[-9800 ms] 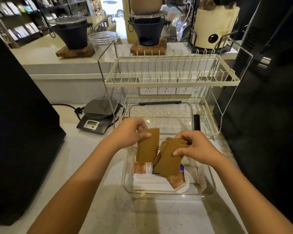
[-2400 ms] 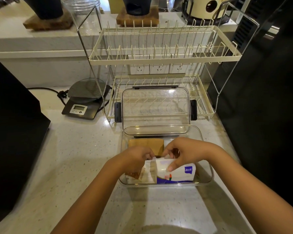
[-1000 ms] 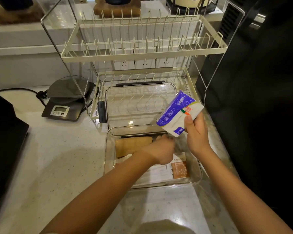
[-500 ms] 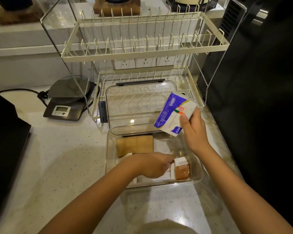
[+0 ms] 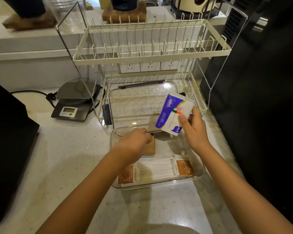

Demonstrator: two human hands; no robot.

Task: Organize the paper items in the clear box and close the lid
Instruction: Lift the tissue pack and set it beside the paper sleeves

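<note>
The clear box [image 5: 202, 173] sits open on the counter in front of me. Along its front lie white paper sachets [image 5: 156, 169] with brown printed ends. A stack of brown paper [image 5: 151, 147] lies at the back left of the box. My left hand [image 5: 134, 144] is on that stack, fingers curled over its far edge. My right hand [image 5: 195, 130] grips a blue and white tissue pack [image 5: 172, 114], tilted, above the box's back right corner. The clear lid [image 5: 135, 105] with dark clips leans in the lower tier of the rack behind the box.
A cream two-tier wire dish rack [image 5: 150, 58] stands right behind the box. A digital scale [image 5: 71, 108] with a cord sits to the left. Black appliances flank the counter, one on the left [image 5: 8, 132] and one on the right [image 5: 260, 98].
My left hand has moved from the sachets at the front of the box to the brown stack at the back left. My right hand still holds the tissue pack in about the same spot.
</note>
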